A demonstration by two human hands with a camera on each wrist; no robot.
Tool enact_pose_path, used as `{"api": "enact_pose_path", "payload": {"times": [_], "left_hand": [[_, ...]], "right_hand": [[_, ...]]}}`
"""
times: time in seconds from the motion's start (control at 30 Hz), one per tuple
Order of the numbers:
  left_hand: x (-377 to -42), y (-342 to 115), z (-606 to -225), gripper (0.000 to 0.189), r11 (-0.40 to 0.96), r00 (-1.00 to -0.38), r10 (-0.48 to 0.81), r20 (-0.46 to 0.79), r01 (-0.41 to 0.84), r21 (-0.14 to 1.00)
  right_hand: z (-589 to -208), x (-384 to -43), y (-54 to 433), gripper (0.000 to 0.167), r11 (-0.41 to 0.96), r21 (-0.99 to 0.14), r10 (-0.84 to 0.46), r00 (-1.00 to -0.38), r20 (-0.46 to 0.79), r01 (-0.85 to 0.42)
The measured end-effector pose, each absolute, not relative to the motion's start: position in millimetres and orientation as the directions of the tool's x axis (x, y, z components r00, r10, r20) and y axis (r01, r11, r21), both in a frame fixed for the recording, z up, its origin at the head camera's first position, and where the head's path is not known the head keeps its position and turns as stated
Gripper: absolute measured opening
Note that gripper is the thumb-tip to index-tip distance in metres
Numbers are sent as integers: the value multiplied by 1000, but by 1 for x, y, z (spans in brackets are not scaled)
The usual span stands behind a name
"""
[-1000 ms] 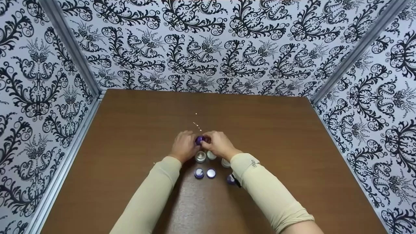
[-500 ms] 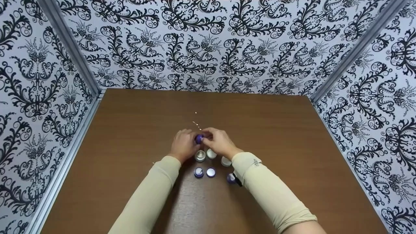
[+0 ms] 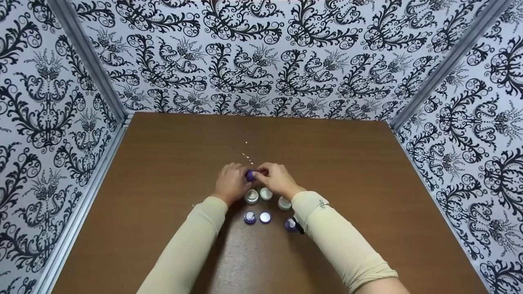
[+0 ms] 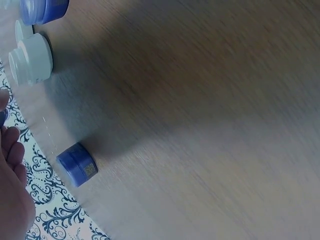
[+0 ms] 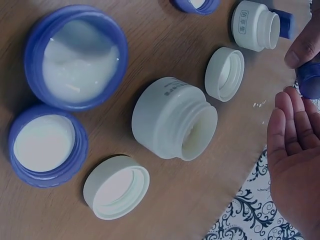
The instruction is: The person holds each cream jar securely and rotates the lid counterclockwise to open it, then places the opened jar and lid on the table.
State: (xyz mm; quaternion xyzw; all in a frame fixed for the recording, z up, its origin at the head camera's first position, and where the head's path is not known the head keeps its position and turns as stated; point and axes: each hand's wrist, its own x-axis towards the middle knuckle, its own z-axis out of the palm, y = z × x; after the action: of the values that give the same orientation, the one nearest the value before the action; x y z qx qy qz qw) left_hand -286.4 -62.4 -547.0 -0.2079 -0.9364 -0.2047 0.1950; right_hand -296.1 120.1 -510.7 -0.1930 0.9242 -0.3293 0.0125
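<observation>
Above the row of white jars, my two hands meet around a small round purple piece (image 3: 250, 175); whether it is a jar or a lid I cannot tell. My left hand (image 3: 232, 180) grips it from the left, palm side hidden in the head view. Thumb and fingers of my right hand (image 3: 278, 179) pinch its right side. In the right wrist view the lower fingers of that hand extend loosely under the purple piece. Just below stand an open white jar (image 5: 175, 120) and a white lid (image 5: 225, 75). A closed blue jar (image 4: 77, 165) stands beneath my left hand.
Nearer my body are a blue jar with white cream (image 5: 75, 65) and a blue lid (image 5: 47, 145). Another white jar (image 5: 255, 25) and white lid (image 5: 115, 187) stand around them. Light specks (image 3: 247, 157) dot the brown table (image 3: 347, 163). Patterned walls (image 3: 261, 61) enclose it.
Both hands stay almost in place around the purple piece. My right thumb and fingers shift slightly on it. The jars and lids on the table have not moved.
</observation>
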Motion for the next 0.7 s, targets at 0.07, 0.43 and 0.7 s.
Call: {"api": "enact_pose_path", "payload": {"times": [0.07,0.43,0.7], "left_hand": [[-287,-63,-548,33,831,-839,314,446,469,298],[-285,-65,-547,34,830,-841,326,431,473,295],[-285,-65,-547,35,828,-828,335,450,487,280]], "right_hand": [[-511,-296,120,26,706,-622,-363,-927,93,-339],[-514,-296,117,26,621,-695,-407,-907,110,-363],[-513,-295,116,25,634,-692,-392,-915,98,-345]]}}
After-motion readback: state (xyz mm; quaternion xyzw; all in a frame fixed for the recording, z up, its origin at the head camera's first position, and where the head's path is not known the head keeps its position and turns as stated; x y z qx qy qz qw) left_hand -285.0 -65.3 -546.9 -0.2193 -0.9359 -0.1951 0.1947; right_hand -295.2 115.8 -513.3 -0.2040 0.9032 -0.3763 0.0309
